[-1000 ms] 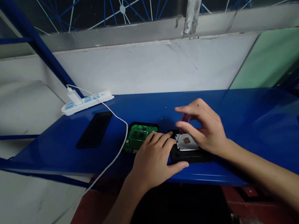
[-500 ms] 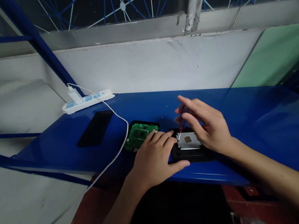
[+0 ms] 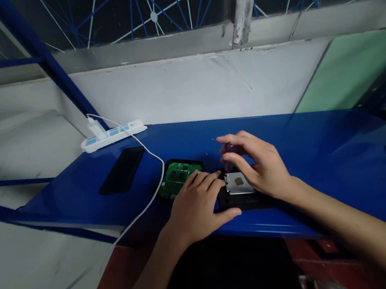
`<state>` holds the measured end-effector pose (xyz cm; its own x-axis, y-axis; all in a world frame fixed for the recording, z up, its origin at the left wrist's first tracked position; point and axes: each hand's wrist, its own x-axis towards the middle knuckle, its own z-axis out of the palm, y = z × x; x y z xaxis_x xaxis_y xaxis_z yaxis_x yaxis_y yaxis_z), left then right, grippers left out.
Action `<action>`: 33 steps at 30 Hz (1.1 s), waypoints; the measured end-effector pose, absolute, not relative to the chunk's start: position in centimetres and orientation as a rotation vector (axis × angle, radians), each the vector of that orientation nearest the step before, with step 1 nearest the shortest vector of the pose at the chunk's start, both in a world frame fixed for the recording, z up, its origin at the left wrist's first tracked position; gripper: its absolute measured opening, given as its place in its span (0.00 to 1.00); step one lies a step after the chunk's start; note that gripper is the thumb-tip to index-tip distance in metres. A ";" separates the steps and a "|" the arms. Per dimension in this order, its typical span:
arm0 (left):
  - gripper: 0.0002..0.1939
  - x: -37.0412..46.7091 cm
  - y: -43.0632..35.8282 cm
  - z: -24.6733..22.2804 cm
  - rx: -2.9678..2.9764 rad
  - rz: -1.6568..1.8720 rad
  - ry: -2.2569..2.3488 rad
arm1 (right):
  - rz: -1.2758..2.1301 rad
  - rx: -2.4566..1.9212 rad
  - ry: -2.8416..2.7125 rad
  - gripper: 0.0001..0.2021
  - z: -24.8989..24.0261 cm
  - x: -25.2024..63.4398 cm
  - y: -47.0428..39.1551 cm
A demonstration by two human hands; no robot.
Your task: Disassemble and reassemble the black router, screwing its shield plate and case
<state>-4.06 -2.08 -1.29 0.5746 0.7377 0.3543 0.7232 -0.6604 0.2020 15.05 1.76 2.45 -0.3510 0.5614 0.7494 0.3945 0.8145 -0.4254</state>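
Note:
My right hand point(image 3: 262, 164) grips a small screwdriver point(image 3: 228, 155) between thumb and fingers. The tool stands nearly upright, its tip at the upper left corner of a silver metal plate point(image 3: 239, 183). That plate, with a brown patch in its middle, lies in a black casing point(image 3: 245, 200). Fingers spread, my left hand point(image 3: 200, 204) rests at the casing's left side, its fingertips near the screwdriver tip. Just left of it, partly under the fingers, is a green circuit board point(image 3: 177, 174) in a black shell.
A dark flat rectangular object point(image 3: 122, 170) lies on the blue table point(image 3: 185, 136). Behind it is a white power strip point(image 3: 114, 134) with a plug. From there a white cable point(image 3: 156, 192) runs across the table and down past its front edge. A wall stands behind.
The screwdriver has gone from tilted to more upright, and my right hand's fingers have curled closer around its handle. My left hand stays on the casing. The whole view has shifted slightly.

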 end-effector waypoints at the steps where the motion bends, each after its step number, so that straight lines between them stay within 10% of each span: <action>1: 0.24 -4.1 -2.1 -1.3 2.758 0.638 1.284 | 0.222 -0.712 -1.986 0.16 2.3 15.1 1.8; 33: 0.30 -2.7 -1.3 0.7 2.932 0.027 1.249 | 0.068 -2.089 -1.938 0.21 -1.5 26.3 8.8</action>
